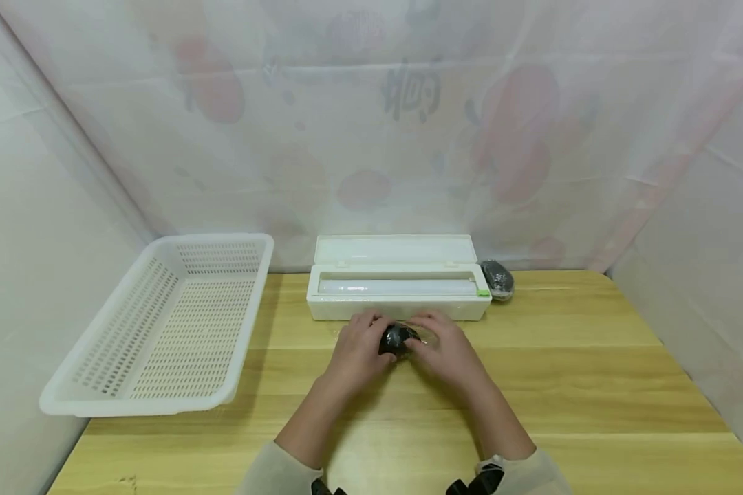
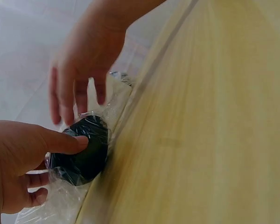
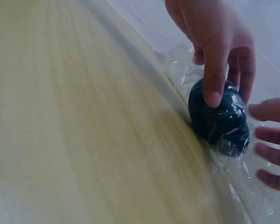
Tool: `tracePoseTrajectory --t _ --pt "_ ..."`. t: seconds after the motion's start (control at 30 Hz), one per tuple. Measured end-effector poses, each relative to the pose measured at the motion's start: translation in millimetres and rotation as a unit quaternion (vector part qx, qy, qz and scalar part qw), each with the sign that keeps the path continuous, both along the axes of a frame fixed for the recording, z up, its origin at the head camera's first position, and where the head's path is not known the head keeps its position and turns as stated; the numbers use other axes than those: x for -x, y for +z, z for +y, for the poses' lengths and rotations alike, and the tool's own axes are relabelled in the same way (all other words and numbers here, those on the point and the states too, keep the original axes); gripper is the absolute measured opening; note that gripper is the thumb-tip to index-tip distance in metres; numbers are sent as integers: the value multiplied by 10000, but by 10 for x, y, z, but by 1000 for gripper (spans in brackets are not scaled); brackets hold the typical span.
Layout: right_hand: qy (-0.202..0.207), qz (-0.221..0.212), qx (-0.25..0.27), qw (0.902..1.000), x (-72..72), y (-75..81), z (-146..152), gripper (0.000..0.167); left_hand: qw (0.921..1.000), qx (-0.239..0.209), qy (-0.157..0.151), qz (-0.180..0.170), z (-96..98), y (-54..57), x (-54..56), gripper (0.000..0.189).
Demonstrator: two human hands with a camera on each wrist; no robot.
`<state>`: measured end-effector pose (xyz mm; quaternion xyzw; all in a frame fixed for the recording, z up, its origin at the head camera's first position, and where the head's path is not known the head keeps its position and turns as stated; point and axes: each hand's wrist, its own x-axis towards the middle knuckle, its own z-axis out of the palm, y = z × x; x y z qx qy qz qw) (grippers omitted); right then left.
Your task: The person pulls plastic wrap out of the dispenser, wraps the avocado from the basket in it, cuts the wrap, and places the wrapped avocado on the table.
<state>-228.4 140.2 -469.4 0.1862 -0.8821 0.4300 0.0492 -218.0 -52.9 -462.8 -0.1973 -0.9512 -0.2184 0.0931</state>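
A dark rounded object (image 1: 396, 339) wrapped in clear plastic film sits in front of a white film dispenser box (image 1: 399, 309); its exact kind is hard to tell. My left hand (image 1: 358, 350) grips it, the thumb pressed on its dark side in the left wrist view. Loose clear film (image 2: 60, 200) spreads around the object. Close by on the other side is my right hand (image 1: 450, 350), its fingers spread and relaxed beside the wrapped end (image 3: 233, 144). Whether the right fingertips touch the film is unclear.
The dispenser's lid (image 1: 396, 249) stands raised, with a white roll (image 1: 396, 287) inside and a green slider (image 1: 483, 292) at its right end. Another dark film-wrapped object (image 1: 498, 280) lies right of the box. A white perforated basket (image 1: 192, 330) stands left on the wooden table (image 1: 594, 385).
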Motion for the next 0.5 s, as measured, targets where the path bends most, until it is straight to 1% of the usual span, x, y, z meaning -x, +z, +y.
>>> tracePoseTrajectory --t 0.07,0.1,0.17,0.23,0.27,0.3,0.43,0.5 --pt "-95 -266 736 9969 -24 40 -27 30 10000 -29 59 -53 5 7 16 52" --pt "-34 -493 1180 9918 -36 62 -52 29 9999 -48 87 -73 8 10 24 52" --pt "210 -1028 1961 9750 -55 97 -113 29 9999 -66 116 -87 13 16 42 51" --pt "339 -1521 2441 9571 -69 105 -171 31 9998 -100 126 -118 20 17 61 49" --pt "329 -1678 2530 9522 -70 100 -192 32 9997 -111 137 -157 24 17 69 49" --pt "254 -1769 2552 9502 -68 90 -208 33 9996 -125 143 -195 26 17 77 49" --pt "-365 -1779 2516 9506 -34 26 -194 33 9984 -251 176 -476 25 17 102 50" --pt "-551 -1720 2437 9529 -7 1 -165 33 9976 -331 171 -581 14 16 113 50"
